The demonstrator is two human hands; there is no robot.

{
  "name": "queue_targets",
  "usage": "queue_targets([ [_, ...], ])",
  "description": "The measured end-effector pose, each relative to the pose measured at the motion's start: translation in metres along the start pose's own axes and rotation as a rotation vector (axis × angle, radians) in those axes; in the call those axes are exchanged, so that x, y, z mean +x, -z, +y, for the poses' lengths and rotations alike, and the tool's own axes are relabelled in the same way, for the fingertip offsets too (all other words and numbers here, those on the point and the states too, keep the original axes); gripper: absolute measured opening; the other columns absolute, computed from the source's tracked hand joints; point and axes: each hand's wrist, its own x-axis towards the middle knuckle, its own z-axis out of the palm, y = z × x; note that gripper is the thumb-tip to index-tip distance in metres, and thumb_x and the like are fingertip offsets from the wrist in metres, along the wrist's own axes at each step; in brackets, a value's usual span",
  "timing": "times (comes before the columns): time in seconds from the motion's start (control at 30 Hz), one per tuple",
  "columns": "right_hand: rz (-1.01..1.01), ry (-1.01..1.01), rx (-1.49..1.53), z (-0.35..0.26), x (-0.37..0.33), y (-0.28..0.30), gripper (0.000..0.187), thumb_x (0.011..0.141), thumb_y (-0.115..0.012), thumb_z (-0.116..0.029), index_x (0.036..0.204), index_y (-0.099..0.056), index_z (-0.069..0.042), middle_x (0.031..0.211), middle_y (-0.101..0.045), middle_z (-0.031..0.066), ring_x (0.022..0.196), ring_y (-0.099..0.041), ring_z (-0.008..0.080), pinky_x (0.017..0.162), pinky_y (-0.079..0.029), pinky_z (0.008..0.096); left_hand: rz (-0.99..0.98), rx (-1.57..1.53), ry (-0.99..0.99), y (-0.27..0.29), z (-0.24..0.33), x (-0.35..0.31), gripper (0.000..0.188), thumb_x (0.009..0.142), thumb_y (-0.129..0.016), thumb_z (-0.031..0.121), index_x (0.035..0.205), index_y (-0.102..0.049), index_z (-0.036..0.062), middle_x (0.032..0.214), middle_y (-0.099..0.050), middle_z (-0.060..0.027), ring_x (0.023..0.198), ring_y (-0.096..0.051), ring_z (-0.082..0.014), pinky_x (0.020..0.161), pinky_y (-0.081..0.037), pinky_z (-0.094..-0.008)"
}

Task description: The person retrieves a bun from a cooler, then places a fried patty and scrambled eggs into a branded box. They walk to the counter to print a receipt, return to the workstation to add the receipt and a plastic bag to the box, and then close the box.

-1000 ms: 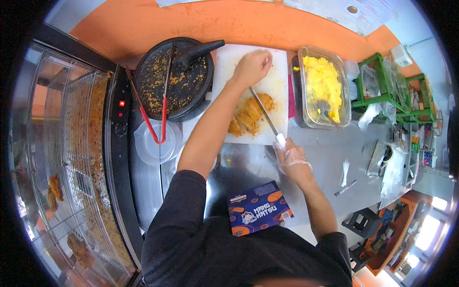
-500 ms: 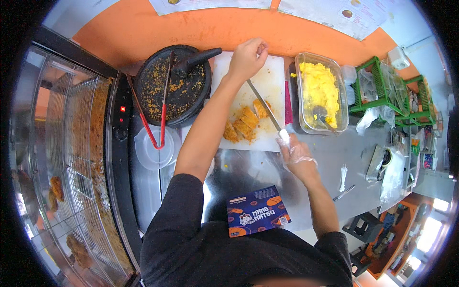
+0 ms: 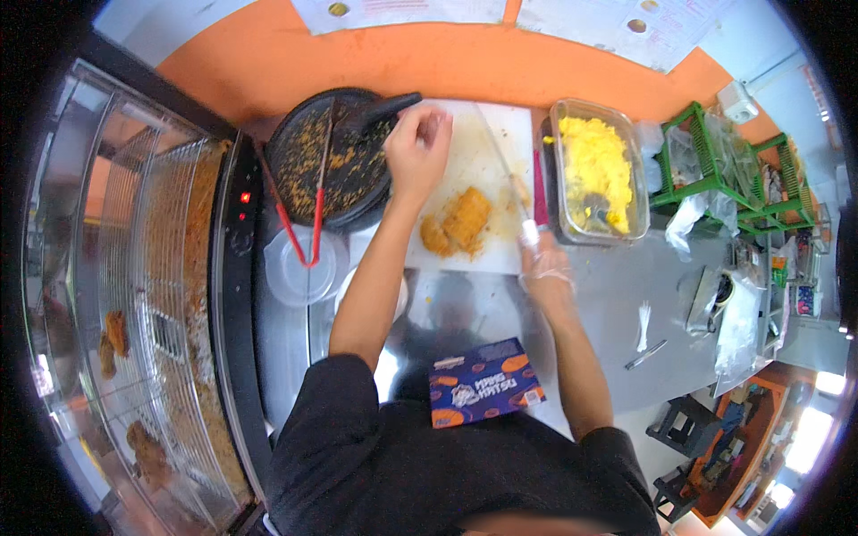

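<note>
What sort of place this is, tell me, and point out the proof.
Probably a small food stall or takeaway kitchen: sliced breaded food lies on a white cutting board, a large dark mortar stands beside it, and a cabinet with wire racks holds browned pieces.

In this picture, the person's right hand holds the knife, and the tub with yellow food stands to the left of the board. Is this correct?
Not quite: the tub stands to the right of the board, as the head view shows. The rest is correct: the right hand holds the knife, and the tub has yellow food in it.
</note>
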Motion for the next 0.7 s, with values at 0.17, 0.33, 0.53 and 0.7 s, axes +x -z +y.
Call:
queue_targets([
  [0.17, 0.053, 0.169, -0.108, 0.016, -0.015, -0.012, 0.040, 0.101, -0.054, -0.038, 0.109, -0.055, 0.001, 0.094, -0.067, 0.0312, 0.086, -0.066, 0.0513, 0.077, -0.052, 0.0589, -0.146, 0.003, 0.255, 0.149, 0.071, -0.139, 0.008, 0.089, -0.073, 0.004, 0.088, -0.067, -0.0004, 0.075, -0.064, -0.0039, 0.065, -0.055, -0.0094, 0.061, -0.046, -0.0256],
  [0.33, 0.114, 0.258, -0.102, 0.001, -0.007, -0.016, 0.044, 0.099, -0.056, -0.039, 0.112, -0.055, 0.003, 0.099, -0.067, 0.0298, 0.093, -0.066, 0.0481, 0.081, -0.053, 0.0558, -0.176, 0.142, 0.600, 0.221, 0.133, -0.233, 0.009, 0.090, -0.075, 0.008, 0.091, -0.069, 0.0006, 0.070, -0.064, -0.0009, 0.062, -0.053, -0.0066, 0.059, -0.045, -0.0241],
  [0.53, 0.139, 0.200, -0.282, -0.027, 0.074, 0.032, 0.052, 0.095, -0.060, -0.044, 0.117, -0.059, 0.003, 0.113, -0.066, 0.0288, 0.103, -0.065, 0.0446, 0.090, -0.053, 0.0509, -0.642, 0.159, 0.573, 0.225, 0.166, -0.266, 0.047, 0.084, -0.076, 0.006, 0.129, -0.060, 0.0060, 0.120, -0.061, -0.0108, 0.096, -0.062, -0.0187, 0.078, -0.052, -0.0313],
  [0.7, 0.135, 0.293, -0.241, -0.014, 0.101, 0.026, 0.046, 0.088, -0.069, -0.029, 0.118, -0.060, 0.004, 0.116, -0.065, 0.0286, 0.112, -0.063, 0.0434, 0.099, -0.050, 0.0470, -0.762, 0.102, 0.582, 0.216, 0.173, -0.265, 0.057, 0.086, -0.073, 0.004, 0.139, -0.053, 0.0081, 0.132, -0.053, -0.0119, 0.106, -0.062, -0.0240, 0.088, -0.053, -0.0356],
])
